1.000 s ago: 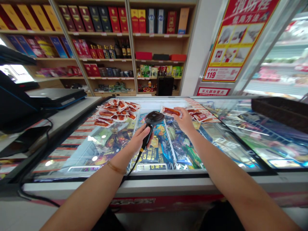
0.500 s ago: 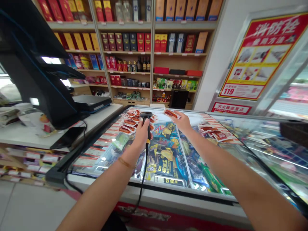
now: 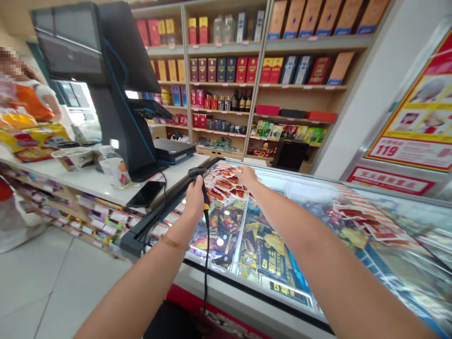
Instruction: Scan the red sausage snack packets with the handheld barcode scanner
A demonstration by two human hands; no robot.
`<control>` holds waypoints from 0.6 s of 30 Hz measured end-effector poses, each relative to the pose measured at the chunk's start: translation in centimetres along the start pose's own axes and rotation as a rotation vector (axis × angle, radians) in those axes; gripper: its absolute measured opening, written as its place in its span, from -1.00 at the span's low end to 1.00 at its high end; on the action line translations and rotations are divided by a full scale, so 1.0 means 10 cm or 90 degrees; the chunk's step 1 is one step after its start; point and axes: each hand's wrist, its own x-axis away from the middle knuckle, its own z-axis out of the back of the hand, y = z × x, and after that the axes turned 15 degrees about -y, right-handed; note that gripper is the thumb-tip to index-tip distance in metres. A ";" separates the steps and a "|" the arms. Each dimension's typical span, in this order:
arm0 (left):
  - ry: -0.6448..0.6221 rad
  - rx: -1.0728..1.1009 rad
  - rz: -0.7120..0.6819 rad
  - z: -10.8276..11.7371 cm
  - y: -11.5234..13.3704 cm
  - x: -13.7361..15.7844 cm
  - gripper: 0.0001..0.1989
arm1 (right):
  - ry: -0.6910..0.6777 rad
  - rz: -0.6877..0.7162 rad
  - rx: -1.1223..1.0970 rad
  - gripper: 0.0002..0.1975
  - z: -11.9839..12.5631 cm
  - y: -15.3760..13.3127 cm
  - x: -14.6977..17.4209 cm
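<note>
My left hand [image 3: 195, 197] is wrapped round the handle of a black barcode scanner [image 3: 198, 173], its cord [image 3: 206, 254] hanging over the freezer's front. At the far end of the glass lid my right hand [image 3: 247, 177] rests over a pile of packaged sausages [image 3: 223, 183], fingers bent down. A packaged sausage seems to be in those fingers, though the pile blends with it. To the right, a second group of packaged sausages [image 3: 370, 220] lies on the glass.
Bagged goods [image 3: 270, 254] show beneath the freezer glass. On the left counter are a phone [image 3: 146, 194], a checkout screen [image 3: 70, 42], a tub [image 3: 74, 157] and a yellow package [image 3: 35, 141]. Another person [image 3: 31, 99] stands beyond it. Shelves [image 3: 222, 84] of boxes line the back.
The view has swung left, bringing another person into sight. My right hand has carried its packaged sausage left and down to the pile. The scanner stays in my left hand.
</note>
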 end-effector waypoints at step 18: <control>-0.288 0.187 0.209 -1.76 -0.73 0.63 -0.59 | 0.270 -0.172 0.093 -0.60 0.96 2.54 1.91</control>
